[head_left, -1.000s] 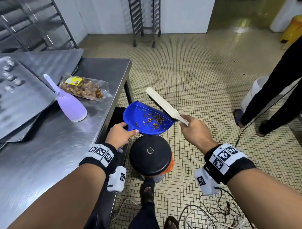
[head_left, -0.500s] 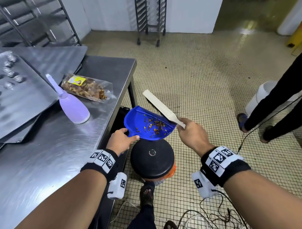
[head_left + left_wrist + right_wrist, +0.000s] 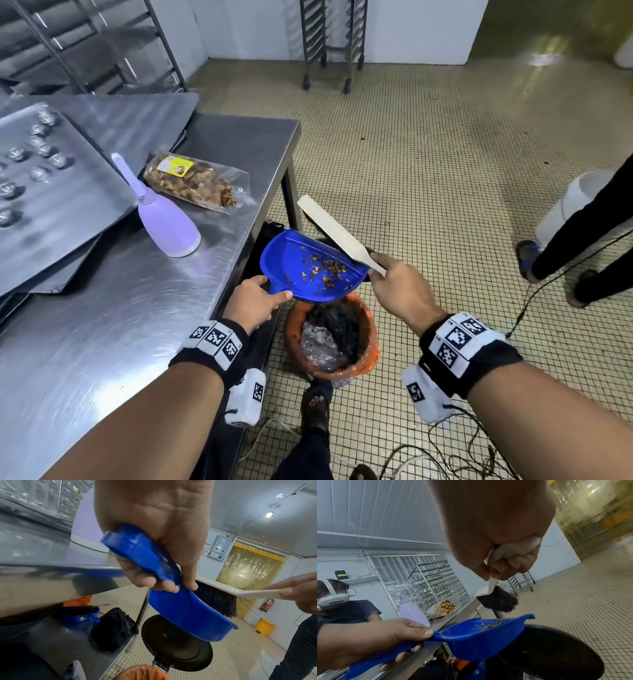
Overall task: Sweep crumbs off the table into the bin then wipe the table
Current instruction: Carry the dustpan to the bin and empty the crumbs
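Presently logged, from the load outward.

Crumbs [image 3: 325,270]: brown bits scattered in the dustpan, most toward its right lip; none seen falling.

Dustpan [image 3: 301,270]: blue plastic, held in the air over the bin, just off the table's right edge, roughly level in the head view, lip pointing right.

Left hand [image 3: 255,303]: fingers and thumb wrapped round the dustpan's handle, a firm hold.

Brush [image 3: 334,231]: pale handle and back, dark bristles hanging just beyond the dustpan's far edge; whether they touch it cannot be told.

Right hand [image 3: 400,291]: fist closed on the brush handle.

Bin [image 3: 368,329]: orange liner, dark rubbish inside, on the floor directly under the dustpan. Its black lid [image 3: 178,646] stands raised on the far side; a sandalled foot [image 3: 317,406] sits at its near base, apparently on a pedal.

Table [image 3: 102,325]: steel, to the left. On it: lilac bottle [image 3: 164,219], clear bag of snacks [image 3: 195,183] further off, metal trays [image 3: 44,178] at far left.

Second person [image 3: 579,240]: dark legs at the right, well apart.

Step in hand, by judgement: emptying the swept crumbs into the bin; the wipe is not yet begun.

Next move calls for: tipping the dustpan's lip down over the liner, brushing stuck bits out, keeping the foot down so the lid stays up. A cloth is then needed; none is in view.
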Demonstrator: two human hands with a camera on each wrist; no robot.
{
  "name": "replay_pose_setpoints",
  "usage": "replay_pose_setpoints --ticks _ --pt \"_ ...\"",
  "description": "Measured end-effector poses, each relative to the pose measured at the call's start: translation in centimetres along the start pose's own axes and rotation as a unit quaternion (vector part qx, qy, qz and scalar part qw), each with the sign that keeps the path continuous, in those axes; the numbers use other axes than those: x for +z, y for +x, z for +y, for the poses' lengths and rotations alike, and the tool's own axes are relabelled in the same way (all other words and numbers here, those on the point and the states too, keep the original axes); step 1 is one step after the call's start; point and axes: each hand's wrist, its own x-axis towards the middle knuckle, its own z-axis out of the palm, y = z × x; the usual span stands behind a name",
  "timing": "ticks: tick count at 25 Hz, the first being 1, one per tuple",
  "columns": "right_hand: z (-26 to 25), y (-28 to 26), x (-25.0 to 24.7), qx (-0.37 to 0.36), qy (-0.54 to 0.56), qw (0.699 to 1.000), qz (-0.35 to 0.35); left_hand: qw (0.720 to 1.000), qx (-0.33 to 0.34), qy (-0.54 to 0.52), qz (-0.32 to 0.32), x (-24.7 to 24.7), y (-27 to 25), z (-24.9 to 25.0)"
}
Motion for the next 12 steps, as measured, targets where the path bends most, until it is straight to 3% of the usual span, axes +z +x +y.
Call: replay_pose_setpoints --ticks 12 --pt "-1.7 -0.5 3.0 -0.018 0.011 0.998 -0.06 1.0 -0.023 0.006 -0.009 -0.5 -0.8 -3.1"
